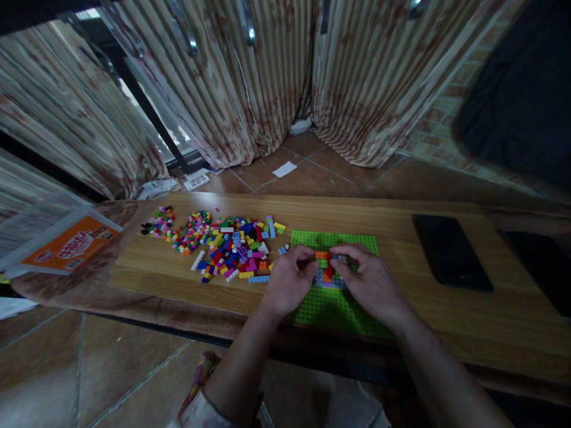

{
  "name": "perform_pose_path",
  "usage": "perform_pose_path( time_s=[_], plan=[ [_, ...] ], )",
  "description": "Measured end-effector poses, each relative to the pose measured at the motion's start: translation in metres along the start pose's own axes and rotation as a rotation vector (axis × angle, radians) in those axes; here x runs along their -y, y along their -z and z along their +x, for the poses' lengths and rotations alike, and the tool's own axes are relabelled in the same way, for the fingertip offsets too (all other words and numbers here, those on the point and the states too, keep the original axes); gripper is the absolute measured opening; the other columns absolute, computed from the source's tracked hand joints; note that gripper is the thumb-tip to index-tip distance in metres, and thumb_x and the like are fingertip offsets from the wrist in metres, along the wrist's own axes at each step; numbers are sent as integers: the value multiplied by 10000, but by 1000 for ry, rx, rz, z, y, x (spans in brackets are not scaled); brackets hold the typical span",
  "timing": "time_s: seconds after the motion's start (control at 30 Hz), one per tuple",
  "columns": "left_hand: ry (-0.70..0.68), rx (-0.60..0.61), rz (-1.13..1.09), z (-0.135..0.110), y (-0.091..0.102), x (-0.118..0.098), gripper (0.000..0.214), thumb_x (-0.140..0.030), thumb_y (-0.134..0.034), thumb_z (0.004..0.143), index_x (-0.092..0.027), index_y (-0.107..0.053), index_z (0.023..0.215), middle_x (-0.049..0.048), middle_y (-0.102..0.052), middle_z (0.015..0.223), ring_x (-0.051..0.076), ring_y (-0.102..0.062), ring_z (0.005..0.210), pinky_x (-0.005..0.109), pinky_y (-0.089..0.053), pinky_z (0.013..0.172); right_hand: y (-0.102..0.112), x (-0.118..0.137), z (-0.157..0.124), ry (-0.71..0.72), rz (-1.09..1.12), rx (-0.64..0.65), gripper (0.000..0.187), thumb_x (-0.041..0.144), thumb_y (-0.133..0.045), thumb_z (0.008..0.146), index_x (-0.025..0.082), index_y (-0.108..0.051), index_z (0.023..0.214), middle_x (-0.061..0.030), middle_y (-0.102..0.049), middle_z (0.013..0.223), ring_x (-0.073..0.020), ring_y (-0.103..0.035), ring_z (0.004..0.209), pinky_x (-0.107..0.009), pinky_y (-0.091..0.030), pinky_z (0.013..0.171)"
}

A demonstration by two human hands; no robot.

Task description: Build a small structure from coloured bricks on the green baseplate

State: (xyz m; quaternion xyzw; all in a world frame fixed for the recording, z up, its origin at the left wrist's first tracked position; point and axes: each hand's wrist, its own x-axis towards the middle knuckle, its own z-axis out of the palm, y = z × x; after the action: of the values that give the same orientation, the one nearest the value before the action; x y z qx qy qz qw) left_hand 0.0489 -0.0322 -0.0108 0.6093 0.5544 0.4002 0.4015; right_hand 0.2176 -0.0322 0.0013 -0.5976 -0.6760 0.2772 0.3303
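Observation:
A green studded baseplate (307, 306) lies on the wooden board. On it stands a low build of toy bricks, with an orange brick (320, 255), a red brick (331, 265) and a grey-blue layer (331, 284) below. My left hand (289, 282) is at the build's left side, thumb and forefinger curled close together; whatever lies between their tips is too small to make out. From the right, the thumb and forefinger of my right hand (372, 282) close on the red brick at the top of the build. The fingers hide parts of the build.
Loose bricks (241, 249) of many colours are heaped left of the baseplate on the wooden board (178, 279). A clear plastic box (66, 238) with an orange label stands at the far left. To the right lies a black phone-like slab (450, 252), with another dark slab (542, 264) beyond.

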Motion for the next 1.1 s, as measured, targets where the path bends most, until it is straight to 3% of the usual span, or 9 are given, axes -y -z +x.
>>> perform_pose_path(
  time_s=[0.43, 0.77, 1.1],
  plan=[
    [22, -10, -15, 0, -3, 2, 116, -154, -617, 810, -174, -631, 924, 44, -696, 893, 169, -660, 841, 303, -515, 791, -13, 3, 3, -88, -16, -47, 310, 358, -553, 803, 172, -706, 998, -100, -695, 1026, -234, -628, 947, -414, -468, 889],
    [147, -84, -97, 3, -10, -3, 120, -64, -623, 740, -156, -651, 812, 19, -688, 803, 139, -637, 747, 260, -501, 726, -19, 1, 9, -266, 158, -48, 276, 346, -612, 709, 189, -730, 902, -67, -728, 910, -211, -654, 797, -370, -499, 752],
    [163, -103, -113, 5, -12, -4, 133, -50, -648, 706, -146, -662, 796, 14, -676, 749, 132, -626, 715, 239, -494, 690, -19, -1, 12, -304, 168, -25, 248, 339, -631, 682, 201, -730, 862, -51, -727, 810, -210, -642, 726, -360, -487, 700]
  ],
)
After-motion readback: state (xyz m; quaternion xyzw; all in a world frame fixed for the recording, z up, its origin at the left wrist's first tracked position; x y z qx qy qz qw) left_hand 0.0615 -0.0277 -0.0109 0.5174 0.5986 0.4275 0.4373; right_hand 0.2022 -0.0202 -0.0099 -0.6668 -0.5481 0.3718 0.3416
